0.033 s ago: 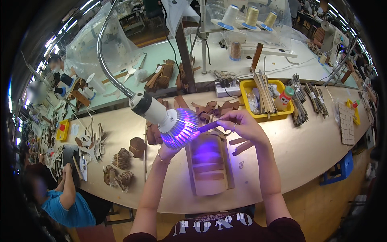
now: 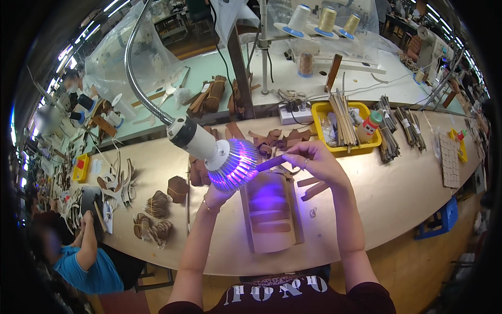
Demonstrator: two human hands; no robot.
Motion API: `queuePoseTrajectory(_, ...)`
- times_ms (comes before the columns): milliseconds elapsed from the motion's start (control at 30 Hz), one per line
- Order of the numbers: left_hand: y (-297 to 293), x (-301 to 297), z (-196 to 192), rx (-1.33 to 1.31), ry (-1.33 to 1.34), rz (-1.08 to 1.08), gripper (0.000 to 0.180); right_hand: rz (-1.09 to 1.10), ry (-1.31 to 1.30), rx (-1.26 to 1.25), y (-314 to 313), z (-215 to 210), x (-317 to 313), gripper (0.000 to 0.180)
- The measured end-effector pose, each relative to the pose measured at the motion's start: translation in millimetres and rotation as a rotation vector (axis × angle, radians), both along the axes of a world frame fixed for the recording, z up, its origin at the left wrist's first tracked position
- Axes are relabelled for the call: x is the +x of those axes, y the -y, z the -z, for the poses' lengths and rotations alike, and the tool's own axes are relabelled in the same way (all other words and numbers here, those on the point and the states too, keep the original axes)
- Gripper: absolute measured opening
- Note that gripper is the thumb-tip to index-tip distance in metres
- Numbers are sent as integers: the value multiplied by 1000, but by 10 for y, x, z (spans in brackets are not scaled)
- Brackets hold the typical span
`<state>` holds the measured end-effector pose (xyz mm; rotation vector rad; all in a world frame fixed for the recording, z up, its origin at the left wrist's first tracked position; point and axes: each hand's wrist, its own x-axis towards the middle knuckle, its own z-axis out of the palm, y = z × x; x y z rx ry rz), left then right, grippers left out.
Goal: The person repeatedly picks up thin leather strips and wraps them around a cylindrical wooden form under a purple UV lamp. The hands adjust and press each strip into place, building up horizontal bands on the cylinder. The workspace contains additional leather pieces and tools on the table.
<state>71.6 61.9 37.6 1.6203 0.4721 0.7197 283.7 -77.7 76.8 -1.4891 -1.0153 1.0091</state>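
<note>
My right hand (image 2: 318, 161) pinches the end of a short brown leather strip (image 2: 271, 163), its fingers closed. The strip's other end reaches the rim of a finned lamp (image 2: 233, 166) that throws violet light. My left hand (image 2: 216, 198) is mostly behind that lamp, so its fingers are hidden. Under the light, a tan curved board (image 2: 273, 243) lies before me with several brown strips (image 2: 270, 216) across it. To its right, loose leather strips (image 2: 315, 191) rest beside my right forearm.
The lamp hangs on a metal gooseneck (image 2: 129, 68). Leather pieces (image 2: 282, 138) lie behind the board. A yellow bin (image 2: 342, 152) holds sticks and a bottle. Bundles of brown pieces (image 2: 157, 205) sit at left. A co-worker in a blue top (image 2: 91, 269) sits at far left.
</note>
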Motion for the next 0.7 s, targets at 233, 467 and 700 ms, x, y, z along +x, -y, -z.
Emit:
queuePoseTrajectory(233, -54, -151, -22, -188, 87, 39, 20, 82, 13, 95, 10, -124, -62, 22)
queuePoseTrajectory(467, 3, -302, -158, -312, 115, 102, 13, 94, -102, 101, 83, -196, -101, 24)
queuePoseTrajectory(700, 93, -290, -275, -346, 92, 70, 11, 133, -124, -7, 152, -259, -99, 29)
